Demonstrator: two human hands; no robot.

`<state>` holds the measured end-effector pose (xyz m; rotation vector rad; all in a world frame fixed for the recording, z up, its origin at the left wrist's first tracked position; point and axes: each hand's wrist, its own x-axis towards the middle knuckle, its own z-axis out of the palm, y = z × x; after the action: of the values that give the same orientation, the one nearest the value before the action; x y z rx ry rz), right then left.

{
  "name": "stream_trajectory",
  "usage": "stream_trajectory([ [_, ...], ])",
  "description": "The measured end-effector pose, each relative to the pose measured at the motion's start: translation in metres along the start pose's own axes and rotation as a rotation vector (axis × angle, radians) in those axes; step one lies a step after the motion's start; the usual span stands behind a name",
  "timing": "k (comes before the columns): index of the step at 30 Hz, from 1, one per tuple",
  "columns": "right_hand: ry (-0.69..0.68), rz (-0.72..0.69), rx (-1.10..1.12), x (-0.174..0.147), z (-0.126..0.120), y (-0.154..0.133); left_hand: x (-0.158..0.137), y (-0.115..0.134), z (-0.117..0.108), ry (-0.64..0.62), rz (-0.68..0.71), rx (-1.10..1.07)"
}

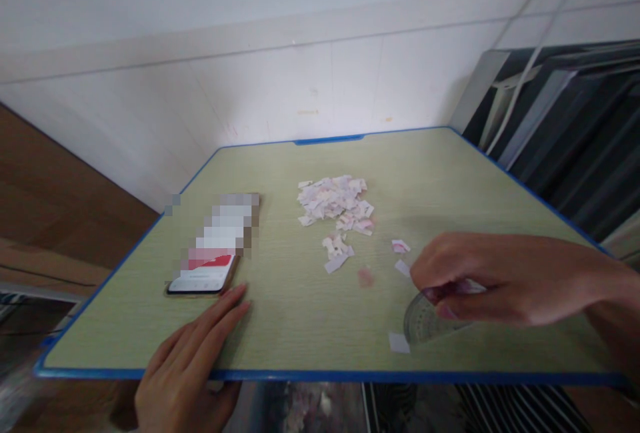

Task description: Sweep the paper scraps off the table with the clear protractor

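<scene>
Clear plastic protractor point(430, 323) is sitting near the worktop's point(280, 326) front edge, pinched by the right hand point(493, 279), and could be slipping off; left hand point(193, 366) is resting flat, released.

Right hand point(493, 279) pinches a clear protractor point(425, 321) flat against the green table point(300, 313), paper scraps point(336, 203) heaped beyond it. Left hand point(193, 366) rests flat at the near edge, fingertips just short of the phone point(213, 253).
</scene>
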<state>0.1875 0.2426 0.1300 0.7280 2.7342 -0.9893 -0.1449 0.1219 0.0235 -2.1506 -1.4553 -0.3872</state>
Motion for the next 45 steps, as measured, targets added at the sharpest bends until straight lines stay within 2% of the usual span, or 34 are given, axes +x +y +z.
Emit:
stream_trajectory([
  [3, 0.054, 0.007, -0.004, 0.004, 0.001, 0.002, 0.0, -0.001, 0.0, -0.002, -0.009, 0.007],
  [9, -0.111, -0.003, 0.028, 0.01, 0.004, -0.002, -0.001, -0.004, 0.001, -0.009, 0.034, 0.063],
  [15, -0.11, -0.007, 0.052, 0.002, 0.001, -0.009, -0.003, -0.005, 0.0, -0.044, 0.029, 0.042],
  [17, -0.028, -0.03, 0.044, 0.002, 0.0, -0.007, -0.004, -0.005, 0.0, -0.038, 0.021, 0.033],
  [19, 0.128, -0.013, -0.007, 0.005, 0.0, -0.002, -0.004, -0.004, 0.0, -0.023, 0.009, 0.028],
  [22, 0.363, 0.097, -0.141, 0.012, 0.004, 0.008, -0.003, -0.004, -0.001, -0.029, 0.042, 0.053],
  [25, 0.428, 0.168, -0.218, 0.019, 0.01, 0.011, -0.001, -0.003, -0.001, -0.023, 0.055, 0.057],
  [31, 0.318, 0.038, -0.169, 0.023, 0.018, -0.002, 0.0, -0.002, 0.001, -0.003, 0.023, 0.037],
  [36, 0.363, 0.075, -0.179, 0.017, 0.012, 0.001, -0.001, -0.001, -0.001, -0.041, 0.016, 0.04],
  [42, 0.19, -0.022, -0.142, 0.011, 0.01, -0.006, 0.0, 0.001, -0.002, -0.02, 0.006, 0.042],
  [45, 0.165, -0.016, -0.146, 0.015, 0.014, -0.011, 0.002, 0.002, -0.001, -0.018, 0.0, 0.035],
])
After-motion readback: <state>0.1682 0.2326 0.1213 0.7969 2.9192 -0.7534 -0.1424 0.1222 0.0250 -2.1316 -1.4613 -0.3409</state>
